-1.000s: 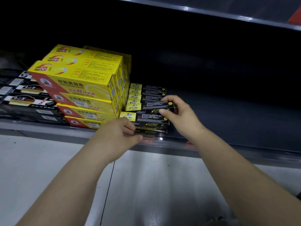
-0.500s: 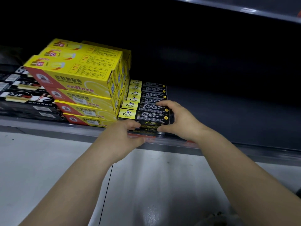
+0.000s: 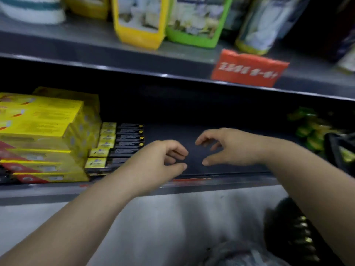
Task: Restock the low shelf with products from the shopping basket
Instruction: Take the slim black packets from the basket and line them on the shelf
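Note:
Several slim black-and-yellow boxes (image 3: 117, 146) lie stacked on the low shelf (image 3: 221, 181), beside a pile of larger yellow boxes (image 3: 44, 135) on the left. My left hand (image 3: 159, 162) hovers just right of the slim boxes, fingers loosely curled, holding nothing. My right hand (image 3: 226, 146) is further right over bare shelf, fingers loosely bent and empty. At the bottom right a dark basket (image 3: 295, 237) shows partly, with gold-tipped items inside. The frame is blurred by motion.
An upper shelf carries yellow and green pouches (image 3: 192, 22) and an orange price tag (image 3: 247, 68). Green-yellow packets (image 3: 311, 129) and a dark bag sit at the low shelf's right end. A crumpled plastic bag (image 3: 240, 254) lies on the pale floor below.
Both hands have let go of the slim boxes and pulled away to the right. The camera has swung up and right, bringing the upper shelf and the basket into view.

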Demonstrator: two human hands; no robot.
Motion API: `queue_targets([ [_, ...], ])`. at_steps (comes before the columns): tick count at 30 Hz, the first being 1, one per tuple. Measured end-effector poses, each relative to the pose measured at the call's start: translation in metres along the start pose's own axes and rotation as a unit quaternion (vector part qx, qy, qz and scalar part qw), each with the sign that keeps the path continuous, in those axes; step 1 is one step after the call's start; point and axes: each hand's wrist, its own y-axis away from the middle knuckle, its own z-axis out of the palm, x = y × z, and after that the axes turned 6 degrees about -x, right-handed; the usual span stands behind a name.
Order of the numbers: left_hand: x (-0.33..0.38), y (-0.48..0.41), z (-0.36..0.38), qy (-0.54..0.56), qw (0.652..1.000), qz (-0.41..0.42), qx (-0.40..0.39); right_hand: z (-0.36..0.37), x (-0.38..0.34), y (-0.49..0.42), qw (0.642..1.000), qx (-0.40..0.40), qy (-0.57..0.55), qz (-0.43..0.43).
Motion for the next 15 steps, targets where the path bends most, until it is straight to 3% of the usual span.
queue_targets([
  [3,0.063,-0.025,0.028,-0.044,0.992,0.089,-0.075,-0.037,0.034,0.083,0.999,0.034,0.007,0.038],
  [6,0.124,-0.043,0.070,-0.088,0.971,0.172,-0.144,-0.052,0.075,0.169,0.988,0.121,-0.050,0.079],
  [11,0.200,-0.064,0.163,-0.122,0.932,0.275,-0.203,-0.030,0.159,0.274,0.933,0.278,-0.196,0.118],
  [15,0.239,-0.078,0.238,-0.164,0.903,0.325,-0.227,0.008,0.235,0.312,0.897,0.304,-0.270,0.172],
])
